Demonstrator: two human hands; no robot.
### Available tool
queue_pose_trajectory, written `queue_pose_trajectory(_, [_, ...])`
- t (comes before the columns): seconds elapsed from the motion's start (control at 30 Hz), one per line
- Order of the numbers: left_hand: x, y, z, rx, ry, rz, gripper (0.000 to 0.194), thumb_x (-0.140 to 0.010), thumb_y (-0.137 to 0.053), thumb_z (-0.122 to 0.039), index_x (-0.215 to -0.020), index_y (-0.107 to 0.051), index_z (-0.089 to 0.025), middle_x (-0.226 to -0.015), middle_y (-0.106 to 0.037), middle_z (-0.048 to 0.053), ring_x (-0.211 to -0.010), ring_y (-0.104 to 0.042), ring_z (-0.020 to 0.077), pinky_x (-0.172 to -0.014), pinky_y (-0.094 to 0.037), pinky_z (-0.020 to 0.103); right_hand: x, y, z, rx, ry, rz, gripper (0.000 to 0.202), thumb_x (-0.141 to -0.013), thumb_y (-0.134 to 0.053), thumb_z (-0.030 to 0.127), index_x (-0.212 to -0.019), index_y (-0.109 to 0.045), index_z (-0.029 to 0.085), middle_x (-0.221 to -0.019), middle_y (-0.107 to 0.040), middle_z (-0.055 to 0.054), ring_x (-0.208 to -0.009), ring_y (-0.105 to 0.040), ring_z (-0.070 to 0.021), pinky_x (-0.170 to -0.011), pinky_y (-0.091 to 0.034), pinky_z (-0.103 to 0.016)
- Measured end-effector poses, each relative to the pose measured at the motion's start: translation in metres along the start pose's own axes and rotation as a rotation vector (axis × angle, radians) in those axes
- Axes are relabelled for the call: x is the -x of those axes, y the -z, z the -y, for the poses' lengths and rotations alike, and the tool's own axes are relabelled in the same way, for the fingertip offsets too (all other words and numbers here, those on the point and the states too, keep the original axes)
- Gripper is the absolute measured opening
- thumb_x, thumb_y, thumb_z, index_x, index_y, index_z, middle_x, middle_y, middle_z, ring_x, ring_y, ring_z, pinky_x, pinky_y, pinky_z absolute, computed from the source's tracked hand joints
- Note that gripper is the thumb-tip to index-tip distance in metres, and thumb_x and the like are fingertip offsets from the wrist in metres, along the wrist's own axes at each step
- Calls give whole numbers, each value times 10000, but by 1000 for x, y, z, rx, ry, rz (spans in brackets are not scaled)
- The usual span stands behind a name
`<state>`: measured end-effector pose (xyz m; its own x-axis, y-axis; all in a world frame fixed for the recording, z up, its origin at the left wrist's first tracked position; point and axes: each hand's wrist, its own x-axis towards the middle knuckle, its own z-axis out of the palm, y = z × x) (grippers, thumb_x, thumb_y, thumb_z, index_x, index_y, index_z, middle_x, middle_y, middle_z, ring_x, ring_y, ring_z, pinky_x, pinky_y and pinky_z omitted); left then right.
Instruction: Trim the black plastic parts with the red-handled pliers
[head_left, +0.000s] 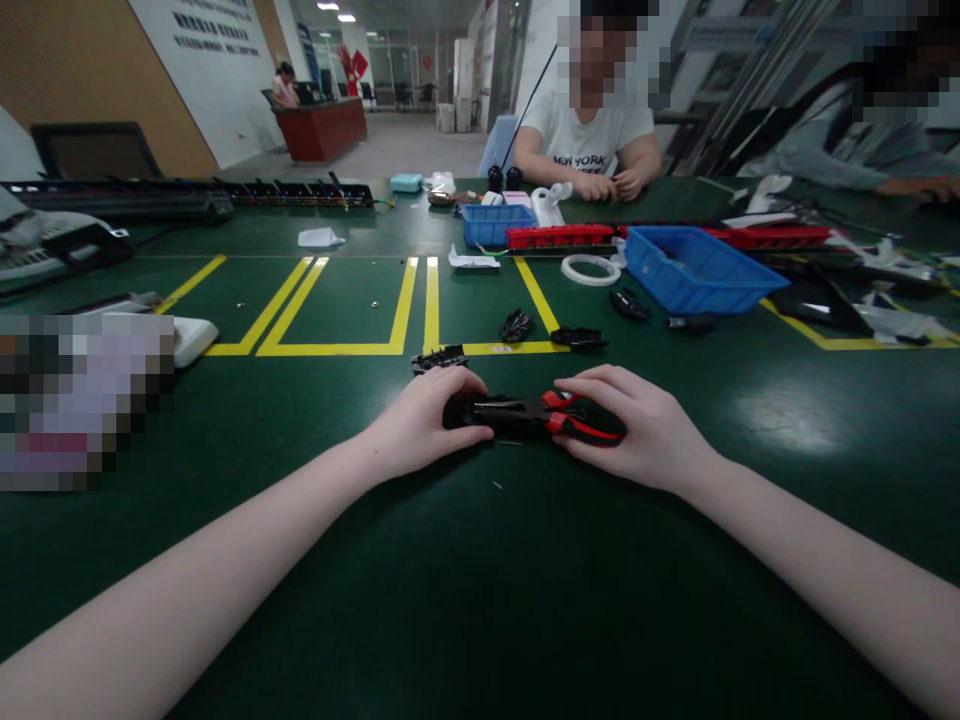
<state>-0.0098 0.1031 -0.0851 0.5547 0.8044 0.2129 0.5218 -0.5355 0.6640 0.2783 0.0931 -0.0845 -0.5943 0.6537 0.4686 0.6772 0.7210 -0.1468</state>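
Observation:
My right hand (651, 425) is closed around the red and black handles of long-nose pliers (585, 431). Their dark jaws point left, toward my left hand (420, 422). Between the thumb and fingers of that left hand is a black plastic part (457, 413), mostly hidden by the hand, and the jaws lie over or against it; I cannot tell whether they grip it. A thin metal pin (497, 485) lies on the green table just below the pliers. Just beyond my left hand sits another black part (440, 359) with a ridged edge.
Several black plastic pieces (579, 339) lie past my hands, near yellow tape lines (330, 350). Farther back are a blue bin (697, 272), a smaller blue bin (495, 226), a white tape roll (591, 270) and red strips (561, 237). A person (592, 140) sits across the table.

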Motion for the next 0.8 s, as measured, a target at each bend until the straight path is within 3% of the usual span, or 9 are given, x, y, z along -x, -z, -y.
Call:
queue_pose_trajectory(0.5, [-1, 0, -3, -25, -17, 29, 349, -882, -685, -264, -1203, -572, -187, -1174, -654, 84, -1052, -623, 243, -902, -532, 421, 1, 2, 2, 36, 10, 31, 375, -826, -671, 401, -1142, -608, 209, -1024, -692, -96, -838, -690, -229, -694, -584, -365])
queue_pose_trajectory(0.8, [-1, -1, -1, -62, -97, 56, 315, -935, -641, -274, -1224, -546, -192, -1202, -641, 81, -1112, -607, 236, -944, -511, 391, 2, 1, -2, 153, 118, -30, 383, -836, -651, 409, -1137, -608, 176, -1010, -689, -127, -796, -689, -245, -651, -586, -375])
